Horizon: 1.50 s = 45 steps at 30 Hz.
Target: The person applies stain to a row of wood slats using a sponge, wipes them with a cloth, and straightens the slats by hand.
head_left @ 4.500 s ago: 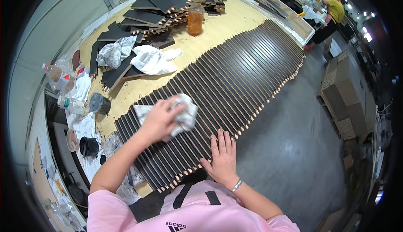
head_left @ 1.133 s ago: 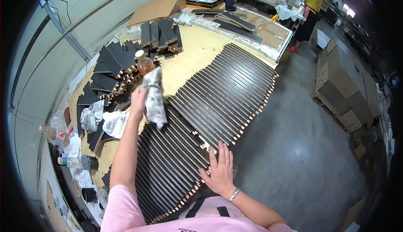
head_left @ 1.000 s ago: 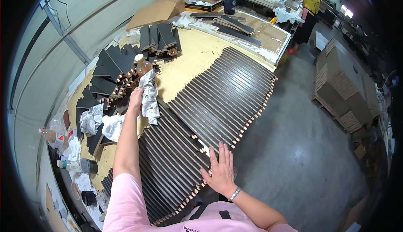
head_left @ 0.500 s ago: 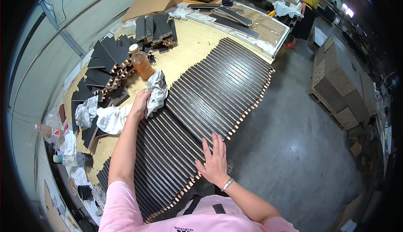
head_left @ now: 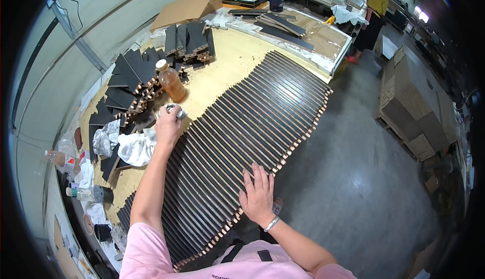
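A long row of narrow dark slats [head_left: 237, 127] with pale cut ends lies side by side across the tabletop. At the row's far edge my left hand [head_left: 167, 130] is closed around a crumpled whitish cloth [head_left: 179, 111], most of it hidden under the fingers. On the near ends of the slats rests my right hand [head_left: 257, 198], fingers stretched out flat and nothing held. A clear bottle of amber liquid [head_left: 172, 83] with a white cap stands just beyond the cloth.
Loose dark boards [head_left: 132, 72] are piled on the pale table [head_left: 237, 41] at the back left. White rags [head_left: 137, 147] and bottles [head_left: 91, 194] lie at the left. Stacked cartons [head_left: 414, 107] stand on the floor at right; a person in yellow [head_left: 376, 1] works far back.
My left hand has drawn slightly back and bunched the cloth, which hung looser before. The dark step between two groups of slats has disappeared. My right hand remains on the near ends.
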Available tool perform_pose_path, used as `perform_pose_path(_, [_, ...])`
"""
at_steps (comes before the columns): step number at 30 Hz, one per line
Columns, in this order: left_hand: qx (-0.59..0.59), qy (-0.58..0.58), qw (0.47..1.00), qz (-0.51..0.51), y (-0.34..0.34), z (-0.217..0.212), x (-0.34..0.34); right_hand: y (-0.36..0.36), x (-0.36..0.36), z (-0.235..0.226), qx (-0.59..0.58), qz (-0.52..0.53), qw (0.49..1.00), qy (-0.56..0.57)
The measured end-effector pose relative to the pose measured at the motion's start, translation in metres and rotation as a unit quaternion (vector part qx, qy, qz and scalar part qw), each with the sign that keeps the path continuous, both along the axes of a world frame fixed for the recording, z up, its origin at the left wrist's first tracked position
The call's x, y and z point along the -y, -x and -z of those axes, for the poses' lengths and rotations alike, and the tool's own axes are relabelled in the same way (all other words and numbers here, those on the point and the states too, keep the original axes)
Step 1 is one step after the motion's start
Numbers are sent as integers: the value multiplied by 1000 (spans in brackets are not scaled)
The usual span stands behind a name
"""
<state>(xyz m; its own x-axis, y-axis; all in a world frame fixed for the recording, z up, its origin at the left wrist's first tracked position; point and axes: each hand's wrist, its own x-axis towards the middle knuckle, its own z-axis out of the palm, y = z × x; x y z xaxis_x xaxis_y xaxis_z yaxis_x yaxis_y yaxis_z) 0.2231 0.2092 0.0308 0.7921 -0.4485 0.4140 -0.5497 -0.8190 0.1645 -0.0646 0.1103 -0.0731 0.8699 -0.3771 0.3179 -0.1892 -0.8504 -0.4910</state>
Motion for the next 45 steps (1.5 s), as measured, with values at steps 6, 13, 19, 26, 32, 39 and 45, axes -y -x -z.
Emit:
perform_pose_path(6, [2,-120,915,384,38,43,-6,-2,1,1,-8,-1,1000,-2])
perform_pose_path(13, [6,98,990,106,19,-21,33,3,31,-38,24,-2,999,-34])
perform_pose_path(19, [-110,-273,885,362,70,12,65,-20,86,-25,-64,-8,998,0])
perform_pose_path(26, [-31,139,982,121,10,18,67,-19,85,-4,-34,-18,999,3])
perform_pose_path(32, [-37,-107,966,232,53,23,102,-21,90,-4,0,-27,1000,-11])
perform_pose_path(39, [-43,105,978,177,16,13,139,-18,91,-12,-38,-39,998,-33])
perform_pose_path(45, [6,1,970,245,5,68,159,-15,105,-28,-105,-79,991,-28])
